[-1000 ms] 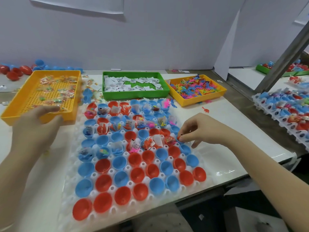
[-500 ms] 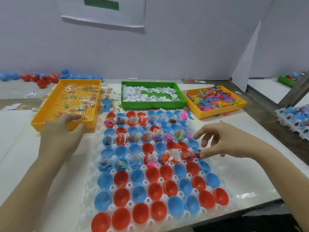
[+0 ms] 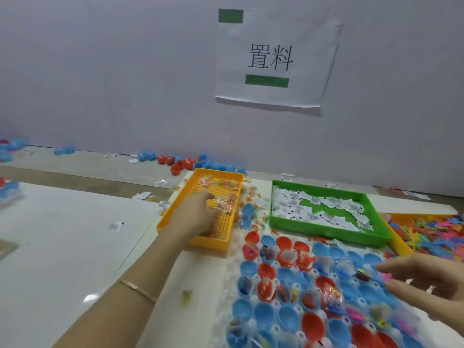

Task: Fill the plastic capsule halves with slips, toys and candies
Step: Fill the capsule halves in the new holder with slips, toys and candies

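The left hand reaches into the yellow tray of candies by the table's far edge; its fingertips are buried among the wrappers, so I cannot tell whether they pinch one. The right hand hovers, fingers spread and holding nothing, over the red and blue capsule halves packed toward the table's near right corner, just in front of the green tray of slips

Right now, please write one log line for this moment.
left hand: in yellow tray, at candies | right hand: open, above capsule halves
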`<state>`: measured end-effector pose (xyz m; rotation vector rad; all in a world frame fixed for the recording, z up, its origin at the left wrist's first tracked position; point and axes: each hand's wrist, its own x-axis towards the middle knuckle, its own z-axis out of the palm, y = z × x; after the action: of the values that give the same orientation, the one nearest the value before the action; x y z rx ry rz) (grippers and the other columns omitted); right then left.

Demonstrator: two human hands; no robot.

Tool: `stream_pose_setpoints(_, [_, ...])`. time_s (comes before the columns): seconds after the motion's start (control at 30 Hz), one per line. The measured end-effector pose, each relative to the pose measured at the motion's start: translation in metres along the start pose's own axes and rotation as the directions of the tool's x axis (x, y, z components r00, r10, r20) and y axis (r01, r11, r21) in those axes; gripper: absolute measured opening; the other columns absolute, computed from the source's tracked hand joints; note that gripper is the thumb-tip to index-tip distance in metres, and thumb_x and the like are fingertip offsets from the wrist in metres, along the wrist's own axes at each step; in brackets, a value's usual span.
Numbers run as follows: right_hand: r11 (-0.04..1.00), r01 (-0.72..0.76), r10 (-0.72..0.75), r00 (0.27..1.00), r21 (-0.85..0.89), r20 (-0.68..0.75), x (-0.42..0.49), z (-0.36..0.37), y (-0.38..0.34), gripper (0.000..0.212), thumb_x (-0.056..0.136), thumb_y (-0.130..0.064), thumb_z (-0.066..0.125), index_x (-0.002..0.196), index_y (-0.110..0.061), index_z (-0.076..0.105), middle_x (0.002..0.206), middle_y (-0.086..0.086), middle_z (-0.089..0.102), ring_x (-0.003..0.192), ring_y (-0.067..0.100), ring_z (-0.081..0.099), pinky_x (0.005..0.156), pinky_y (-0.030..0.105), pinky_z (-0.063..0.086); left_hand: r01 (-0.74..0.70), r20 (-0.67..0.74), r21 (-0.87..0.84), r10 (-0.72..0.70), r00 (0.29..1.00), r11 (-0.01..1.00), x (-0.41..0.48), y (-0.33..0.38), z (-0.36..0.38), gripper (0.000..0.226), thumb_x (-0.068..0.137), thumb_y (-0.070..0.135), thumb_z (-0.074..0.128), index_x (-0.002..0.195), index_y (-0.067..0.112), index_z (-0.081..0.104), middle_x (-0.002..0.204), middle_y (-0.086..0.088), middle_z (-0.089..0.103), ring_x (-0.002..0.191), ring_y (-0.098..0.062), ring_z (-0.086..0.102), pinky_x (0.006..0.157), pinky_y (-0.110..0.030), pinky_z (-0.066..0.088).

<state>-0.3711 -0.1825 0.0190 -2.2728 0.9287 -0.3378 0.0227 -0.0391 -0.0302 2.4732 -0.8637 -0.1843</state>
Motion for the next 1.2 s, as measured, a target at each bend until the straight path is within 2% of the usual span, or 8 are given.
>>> stream_pose_setpoints(0.23, [0.998,0.063,-0.063,0.998,0.03,-0.021,0.021,0.0,-0.033,0.067,0.059,-0.088,0.056,0.107,-0.042,0.068,0.081,-0.01,0.072,0.056,0.008,0.063,0.04,0.022,0.049,0.012,0.016,0.207,-0.016,1.0,0.978,0.025,0.014,0.001,0.01,0.093,0.025,0.065,0.098,0.017,0.064,0.083,0.001,0.061,0.076,-0.016,0.062,0.07,-0.028,0.056])
stream_pose_setpoints(0.4, [0.995,0.078,-0.076,0.996,0.059,-0.041,0.031,0.003,-0.053,0.065,0.051,-0.09,0.059,0.096,-0.044,0.072,0.074,-0.006,0.071,0.056,0.011,0.063,0.041,0.027,0.05,0.058,-0.047,-0.165,-0.067,0.997,0.985,0.021,0.014,-0.004,0.009,0.09,0.023,0.07,0.089,0.015,0.067,0.084,0.0,0.065,0.077,-0.013,0.062,0.06,-0.025,0.05])
stream_pose_setpoints(0.47, [0.991,0.096,-0.094,0.995,0.089,-0.029,0.038,0.006,-0.058,0.065,0.049,-0.09,0.06,0.092,-0.044,0.072,0.073,-0.005,0.071,0.057,0.011,0.063,0.043,0.026,0.051,0.111,0.0,-0.606,-0.139,0.99,0.788,0.015,0.019,-0.009,0.008,0.089,0.019,0.071,0.091,0.013,0.066,0.088,-0.006,0.069,0.077,-0.017,0.069,0.06,-0.026,0.057])
stream_pose_setpoints(0.53, [0.987,0.109,-0.108,0.994,0.114,-0.013,0.048,0.009,-0.066,0.051,0.055,-0.082,0.064,0.089,-0.045,0.072,0.074,-0.005,0.072,0.058,0.009,0.064,0.046,0.025,0.052,0.213,0.181,-0.908,-0.12,0.976,0.361,0.003,0.032,-0.016,0.012,0.088,0.016,0.072,0.096,0.007,0.068,0.091,-0.011,0.074,0.078,-0.02,0.075,0.058,-0.023,0.058])
stream_pose_setpoints(0.6, [0.987,0.109,-0.108,0.994,0.12,-0.012,0.065,0.011,-0.069,0.03,0.06,-0.064,0.064,0.085,-0.048,0.071,0.078,-0.007,0.072,0.062,0.009,0.065,0.048,0.026,0.054,0.327,0.327,-0.945,-0.029,0.945,-0.017,-0.008,0.045,-0.018,0.019,0.084,0.013,0.072,0.099,0.002,0.068,0.093,-0.015,0.076,0.081,-0.022,0.076,0.058,-0.023,0.059])
stream_pose_setpoints(0.67, [0.989,0.111,-0.111,0.994,0.093,-0.006,0.085,0.015,-0.069,0.019,0.066,-0.055,0.064,0.083,-0.05,0.069,0.081,-0.016,0.07,0.068,0.006,0.065,0.051,0.021,0.052,0.378,0.379,-0.906,0.032,0.925,-0.19,-0.015,0.057,-0.018,0.026,0.077,0.01,0.075,0.099,0.0,0.067,0.095,-0.019,0.075,0.083,-0.025,0.075,0.06,-0.025,0.061])
stream_pose_setpoints(1.0, [0.95,-0.017,0.034,0.998,-0.312,0.049,0.184,0.054,-0.039,0.024,0.091,-0.031,0.061,0.115,-0.027,0.064,0.107,-0.007,0.065,0.094,0.01,0.059,0.08,0.028,0.046,0.286,0.28,-0.958,0.123,0.952,-0.03,-0.02,0.085,-0.016,0.035,0.065,0.006,0.073,0.099,0.0,0.069,0.082,-0.012,0.076,0.072,-0.019,0.075,0.055,-0.019,0.056])
stream_pose_setpoints(1.2, [0.9,-0.053,0.113,0.987,-0.432,0.113,0.202,0.067,-0.039,0.032,0.082,-0.038,0.07,0.111,-0.025,0.066,0.107,-0.006,0.065,0.094,0.012,0.059,0.079,0.028,0.048,0.335,0.333,-0.942,0.118,0.935,0.001,-0.022,0.09,-0.008,0.053,0.079,-0.004,0.071,0.118,0.008,0.037,0.074,-0.014,0.075,0.062,-0.018,0.073,0.048,-0.019,0.053])
